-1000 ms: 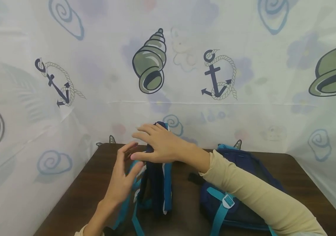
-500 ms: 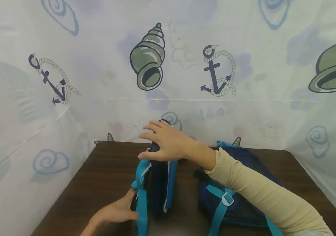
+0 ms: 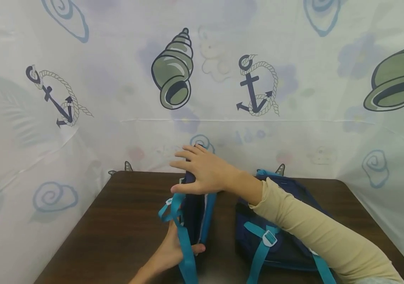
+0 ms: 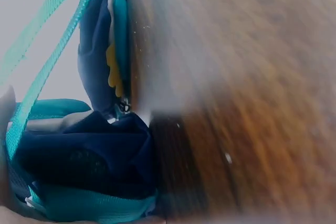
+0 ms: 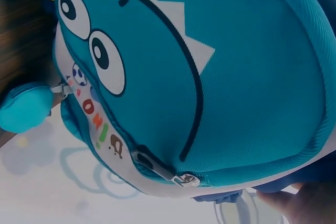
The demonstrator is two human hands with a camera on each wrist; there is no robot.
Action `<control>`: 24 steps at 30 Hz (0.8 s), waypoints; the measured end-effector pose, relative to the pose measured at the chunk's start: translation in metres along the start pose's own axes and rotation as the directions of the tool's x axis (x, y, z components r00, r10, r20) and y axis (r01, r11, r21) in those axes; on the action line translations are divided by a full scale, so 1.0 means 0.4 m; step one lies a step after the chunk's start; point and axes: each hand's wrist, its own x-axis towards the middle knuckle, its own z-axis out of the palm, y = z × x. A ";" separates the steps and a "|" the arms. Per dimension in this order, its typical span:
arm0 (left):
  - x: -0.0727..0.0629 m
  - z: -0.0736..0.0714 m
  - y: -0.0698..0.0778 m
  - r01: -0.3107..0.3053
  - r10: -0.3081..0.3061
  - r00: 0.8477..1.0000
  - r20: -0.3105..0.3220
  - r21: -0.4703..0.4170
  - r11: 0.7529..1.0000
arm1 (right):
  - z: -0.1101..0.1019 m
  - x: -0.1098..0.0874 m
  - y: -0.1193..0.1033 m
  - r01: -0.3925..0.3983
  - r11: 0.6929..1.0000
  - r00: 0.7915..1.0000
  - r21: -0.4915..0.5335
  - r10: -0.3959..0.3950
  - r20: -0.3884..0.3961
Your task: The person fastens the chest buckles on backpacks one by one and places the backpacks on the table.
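Observation:
A small navy and teal backpack [image 3: 195,215] stands on edge at the middle of the table, seen narrow side on in the head view. My left hand [image 3: 168,250] grips its near lower part, thumb across the narrow side and other fingers largely hidden behind a teal strap [image 3: 185,242]. Across the top, my right hand [image 3: 205,169] rests with its fingers spread and fairly straight. In the right wrist view the backpack's teal front [image 5: 252,93] carries cartoon eyes, a mouth line and white teeth. A zipper pull [image 5: 152,163] hangs along its pale zip band.
A second navy backpack [image 3: 276,252] with teal straps and a white buckle [image 3: 269,238] lies at the right, under my right forearm. Both rest on a dark wooden table [image 3: 109,225]. Behind hangs a white sheet [image 3: 116,79] printed with shells and anchors.
My left hand has come down from beside my right hand, then moved right onto the backpack's near lower part. The strap has shifted with it. My right hand has stayed on top, moving slightly right.

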 end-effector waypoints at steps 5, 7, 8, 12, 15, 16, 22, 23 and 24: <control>0.014 0.009 0.010 -0.015 0.015 1.000 -0.010 -0.014 1.000 | 0.004 -0.018 0.020 -0.006 1.000 1.000 0.022 0.006 -0.003; 0.012 0.013 0.014 0.058 -0.059 0.998 -0.020 -0.037 0.998 | 0.007 -0.027 0.027 -0.010 0.999 1.000 0.039 0.010 -0.008; 0.009 0.015 0.015 0.099 -0.100 0.995 -0.027 -0.043 0.994 | 0.009 -0.034 0.031 -0.015 0.999 1.000 0.048 0.016 -0.011; 0.001 0.020 0.018 0.225 -0.227 0.972 -0.058 -0.028 0.974 | 0.018 -0.059 0.049 -0.039 0.996 0.999 0.078 0.042 -0.030; -0.001 0.021 0.018 0.256 -0.254 0.964 -0.074 0.010 0.967 | 0.025 -0.080 0.059 -0.051 0.994 0.997 0.101 0.056 -0.048; 0.001 0.021 0.018 0.249 -0.247 0.966 -0.073 0.015 0.968 | 0.027 -0.087 0.061 -0.055 0.992 0.997 0.110 0.061 -0.055; 0.003 0.015 0.016 0.204 -0.201 0.977 -0.066 0.041 0.978 | 0.046 -0.128 0.074 -0.054 0.990 0.992 0.128 0.068 -0.105; 0.002 0.013 0.016 0.198 -0.195 0.979 -0.068 0.048 0.979 | 0.051 -0.134 0.077 -0.053 0.991 0.992 0.127 0.067 -0.111; 0.002 0.010 0.015 0.189 -0.186 0.980 -0.063 0.048 0.981 | 0.056 -0.140 0.080 -0.050 0.991 0.991 0.127 0.065 -0.117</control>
